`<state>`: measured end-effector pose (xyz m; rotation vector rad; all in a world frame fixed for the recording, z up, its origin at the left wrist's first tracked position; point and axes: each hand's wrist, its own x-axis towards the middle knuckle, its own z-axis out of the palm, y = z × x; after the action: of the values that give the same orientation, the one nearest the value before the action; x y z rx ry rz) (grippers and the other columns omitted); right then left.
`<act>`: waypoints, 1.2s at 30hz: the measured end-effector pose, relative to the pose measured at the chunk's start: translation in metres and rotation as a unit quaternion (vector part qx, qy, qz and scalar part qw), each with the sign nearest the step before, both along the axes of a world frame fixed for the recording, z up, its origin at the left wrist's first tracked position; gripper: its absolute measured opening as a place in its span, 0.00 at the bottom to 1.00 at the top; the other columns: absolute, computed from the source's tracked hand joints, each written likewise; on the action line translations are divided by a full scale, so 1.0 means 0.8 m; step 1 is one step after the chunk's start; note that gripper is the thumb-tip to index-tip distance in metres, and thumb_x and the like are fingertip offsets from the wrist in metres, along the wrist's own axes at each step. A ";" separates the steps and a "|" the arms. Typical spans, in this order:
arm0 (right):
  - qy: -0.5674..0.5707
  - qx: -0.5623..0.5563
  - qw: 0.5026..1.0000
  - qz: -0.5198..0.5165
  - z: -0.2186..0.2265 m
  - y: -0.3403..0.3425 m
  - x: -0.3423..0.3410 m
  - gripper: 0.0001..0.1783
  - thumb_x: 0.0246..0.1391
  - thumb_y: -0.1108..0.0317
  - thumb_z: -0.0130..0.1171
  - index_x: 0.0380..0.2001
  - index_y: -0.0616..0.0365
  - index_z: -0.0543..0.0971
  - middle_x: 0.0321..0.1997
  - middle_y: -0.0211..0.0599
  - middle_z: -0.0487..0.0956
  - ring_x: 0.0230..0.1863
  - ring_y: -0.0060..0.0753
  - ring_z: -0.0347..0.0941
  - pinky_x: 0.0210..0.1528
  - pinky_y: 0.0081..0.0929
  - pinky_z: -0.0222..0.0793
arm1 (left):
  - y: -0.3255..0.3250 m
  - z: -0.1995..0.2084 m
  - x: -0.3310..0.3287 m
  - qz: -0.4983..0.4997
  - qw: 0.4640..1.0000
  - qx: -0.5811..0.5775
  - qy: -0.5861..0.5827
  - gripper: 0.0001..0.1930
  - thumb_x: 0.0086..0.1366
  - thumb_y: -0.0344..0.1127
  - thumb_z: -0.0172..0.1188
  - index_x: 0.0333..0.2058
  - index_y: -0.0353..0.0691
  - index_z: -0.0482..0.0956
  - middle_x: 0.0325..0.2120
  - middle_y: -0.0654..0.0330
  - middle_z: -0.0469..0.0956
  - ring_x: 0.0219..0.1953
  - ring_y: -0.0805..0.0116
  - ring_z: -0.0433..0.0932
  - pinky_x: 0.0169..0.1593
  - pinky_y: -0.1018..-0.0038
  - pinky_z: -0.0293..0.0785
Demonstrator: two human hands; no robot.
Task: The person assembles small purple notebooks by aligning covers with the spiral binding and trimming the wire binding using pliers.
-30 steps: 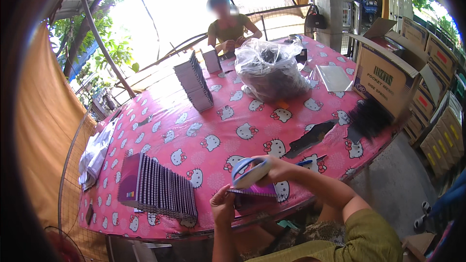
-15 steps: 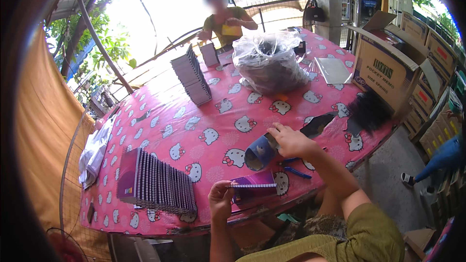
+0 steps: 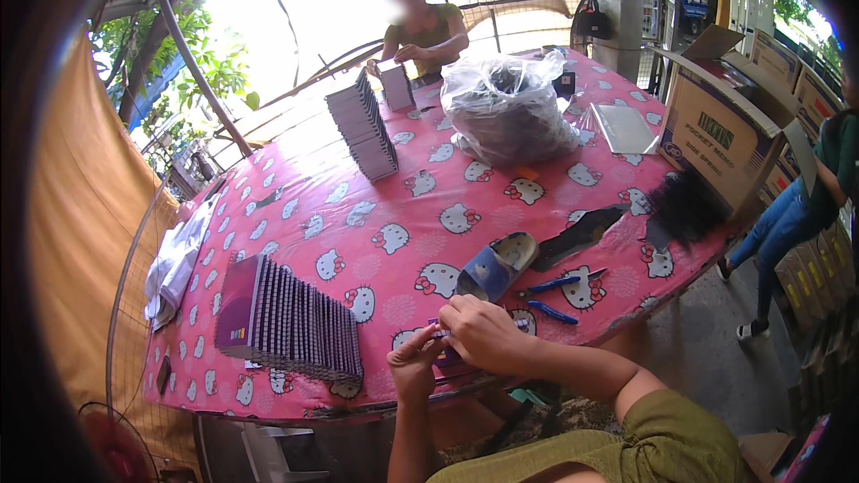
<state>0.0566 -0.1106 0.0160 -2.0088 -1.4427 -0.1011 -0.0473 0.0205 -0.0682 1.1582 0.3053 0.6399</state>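
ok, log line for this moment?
left hand: pinching notebook edge; right hand: at same edge; slipper: beyond right hand; notebook stack: at left

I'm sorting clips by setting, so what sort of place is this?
Probably a small, partly open-air workshop handling notebooks: a stack of spiral-bound notebooks stands on the pink-covered table, cardboard boxes stand at the right, and greenery shows outside at the left.

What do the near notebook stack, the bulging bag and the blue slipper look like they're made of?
The notebook stack: probably paper and card, with smooth-looking purple covers; I can't tell the binding's material. The bag: thin, glossy plastic film, as creases and dark contents showing through suggest. The slipper: perhaps matte moulded rubber or foam, judging by its thick strap.
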 end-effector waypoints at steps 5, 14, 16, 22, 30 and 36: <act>-0.053 -0.022 0.998 -0.005 -0.004 0.003 -0.009 0.09 0.47 0.65 0.59 0.26 0.59 0.74 0.30 0.41 0.73 0.35 0.42 0.73 0.38 0.35 0.69 | -0.002 0.007 -0.002 0.017 0.999 0.045 0.006 0.15 0.51 0.13 0.61 0.39 0.30 0.81 0.35 0.52 0.81 0.36 0.68 0.80 0.42 0.75 0.78; 0.019 -0.244 0.970 0.008 0.019 0.000 0.004 0.19 0.49 0.54 0.61 0.31 0.62 0.75 0.34 0.44 0.76 0.40 0.45 0.74 0.41 0.35 0.71 | -0.002 0.009 0.001 0.021 0.998 0.050 0.012 0.14 0.51 0.14 0.61 0.38 0.30 0.81 0.34 0.53 0.81 0.35 0.69 0.79 0.40 0.76 0.76; -0.005 -0.191 0.982 0.004 0.031 -0.010 0.000 0.21 0.48 0.53 0.62 0.33 0.63 0.75 0.36 0.46 0.76 0.42 0.46 0.74 0.43 0.36 0.71 | 0.004 -0.001 -0.001 0.030 0.997 0.066 -0.017 0.13 0.52 0.15 0.61 0.38 0.29 0.81 0.33 0.55 0.81 0.34 0.71 0.79 0.38 0.76 0.75; 0.009 0.175 0.974 -0.140 0.021 -0.077 0.070 0.16 0.46 0.64 0.65 0.36 0.63 0.76 0.35 0.47 0.78 0.41 0.51 0.73 0.44 0.39 0.68 | 0.005 0.015 0.006 -0.054 0.998 0.030 -0.025 0.16 0.51 0.14 0.62 0.40 0.31 0.76 0.40 0.52 0.77 0.36 0.73 0.77 0.36 0.81 0.76; -0.081 -0.115 0.964 -0.224 -0.119 -0.142 0.091 0.34 0.52 0.47 0.57 0.54 0.61 0.68 0.55 0.45 0.70 0.58 0.49 0.62 0.59 0.47 0.54 | -0.015 0.081 0.022 0.155 0.940 0.266 -0.146 0.11 0.49 0.14 0.65 0.30 0.31 0.75 0.34 0.50 0.78 0.37 0.70 0.79 0.38 0.79 0.79; 0.100 -0.009 0.973 -0.206 -0.074 -0.141 0.073 0.24 0.55 0.56 0.55 0.50 0.60 0.71 0.44 0.46 0.74 0.47 0.47 0.69 0.50 0.41 0.64 | -0.026 0.089 0.023 0.224 0.906 0.340 -0.116 0.10 0.49 0.20 0.69 0.28 0.32 0.75 0.31 0.50 0.79 0.34 0.70 0.79 0.35 0.79 0.79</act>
<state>0.1149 -0.2235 -0.0435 -2.2359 -0.8929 -0.0586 -0.0287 -0.0002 0.0029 1.6749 0.1406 1.3528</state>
